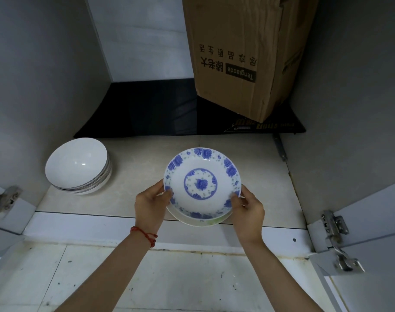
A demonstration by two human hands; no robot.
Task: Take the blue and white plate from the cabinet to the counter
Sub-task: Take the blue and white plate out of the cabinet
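We look into an open cabinet (57,64) where both our hands reach onto the pale shelf (135,158). Our left hand (149,206) pinches the left rim of the blue and white plate (202,183), thumb on top near the flower border and the fingers hidden beneath. Our right hand (248,210) pinches the right rim the same way, its thumb lying on the patterned edge. The plate sits tilted toward us near the front edge of the shelf, over a second, plainer plate (198,221) whose white rim (with a faint green mark) peeks out below it; we cannot tell whether the two are touching. A red string bracelet (144,235) circles our left wrist. To the left, well apart from the plate, stands a stack of white bowls (77,167) with silver bands at their rims. Farther back lies a black flat slab (147,109), and on its right part stands a tall cardboard box (241,52) with its printed lettering upside down. Metal hinges (334,224) show at both front sides of the cabinet, and below the shelf runs a tiled wall (192,282) speckled with small dark spots.
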